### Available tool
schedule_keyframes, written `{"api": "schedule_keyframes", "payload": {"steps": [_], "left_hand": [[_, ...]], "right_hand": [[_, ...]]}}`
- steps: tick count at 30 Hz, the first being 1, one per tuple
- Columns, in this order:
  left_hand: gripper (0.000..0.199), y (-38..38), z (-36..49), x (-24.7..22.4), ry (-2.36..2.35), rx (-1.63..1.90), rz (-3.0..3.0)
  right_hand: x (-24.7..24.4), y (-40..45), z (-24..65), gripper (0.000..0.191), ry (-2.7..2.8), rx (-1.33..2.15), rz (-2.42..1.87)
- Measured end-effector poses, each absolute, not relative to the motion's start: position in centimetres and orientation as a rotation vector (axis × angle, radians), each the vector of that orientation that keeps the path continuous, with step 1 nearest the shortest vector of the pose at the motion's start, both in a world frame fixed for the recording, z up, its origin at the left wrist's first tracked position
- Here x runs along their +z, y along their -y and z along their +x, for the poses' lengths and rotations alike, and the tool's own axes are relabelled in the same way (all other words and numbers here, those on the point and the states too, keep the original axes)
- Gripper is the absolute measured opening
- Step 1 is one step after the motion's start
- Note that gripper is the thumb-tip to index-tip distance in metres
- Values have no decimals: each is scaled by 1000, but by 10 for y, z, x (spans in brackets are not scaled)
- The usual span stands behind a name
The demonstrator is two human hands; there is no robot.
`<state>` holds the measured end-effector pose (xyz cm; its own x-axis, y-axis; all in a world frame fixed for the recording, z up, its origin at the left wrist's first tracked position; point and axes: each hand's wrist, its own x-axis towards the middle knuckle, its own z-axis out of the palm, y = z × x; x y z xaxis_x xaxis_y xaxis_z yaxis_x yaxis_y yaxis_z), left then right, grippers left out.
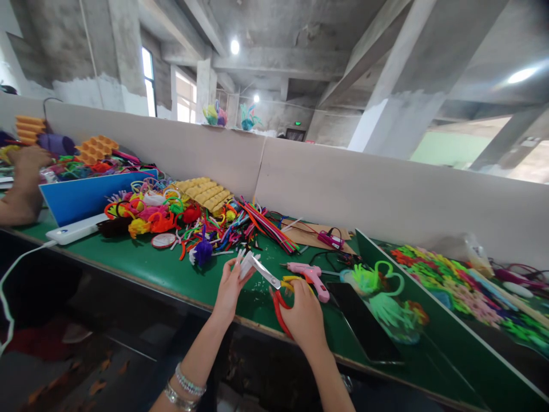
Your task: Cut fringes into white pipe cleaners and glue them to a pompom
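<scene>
My left hand (231, 280) is closed around a bundle of white fuzzy strips (246, 263), which look like pipe cleaners, their ends pointing up and away. In my right hand (304, 309) is a pair of scissors (271, 278) with red and yellow handles. Its blades reach left to the white bundle; whether they are cutting into it I cannot tell. Small white clippings (262, 286) lie on the green tabletop (180, 280) beneath. Just beyond my right hand rests a pink glue gun (309, 274).
Colourful pipe cleaners (274, 232) and fuzzy pieces (150, 214) are heaped at the back left. A black phone or tablet (364, 326) and green fuzzy figures (388, 309) lie to the right, beside a low divider (429, 320). A power strip (77, 229) and a co-worker's arm (26, 183) are at left.
</scene>
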<state>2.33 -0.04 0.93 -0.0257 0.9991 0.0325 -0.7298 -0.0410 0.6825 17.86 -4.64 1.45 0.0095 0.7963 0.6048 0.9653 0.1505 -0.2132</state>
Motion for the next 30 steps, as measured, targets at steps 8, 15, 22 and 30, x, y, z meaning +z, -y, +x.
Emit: {"api": "schedule_keyframes", "payload": {"steps": [8, 15, 22, 30], "left_hand": [[36, -1, 23, 7, -754, 1528, 756], [33, -11, 13, 2, -815, 1609, 896], [27, -10, 6, 6, -817, 1617, 1044], [21, 1, 11, 15, -808, 1532, 1220]], "right_hand": [[10, 44, 185, 29, 1740, -558, -1718], [11, 43, 187, 28, 1715, -552, -1684], [13, 45, 183, 30, 1725, -453, -1596], [11, 47, 175, 29, 1801, -309, -1608]]}}
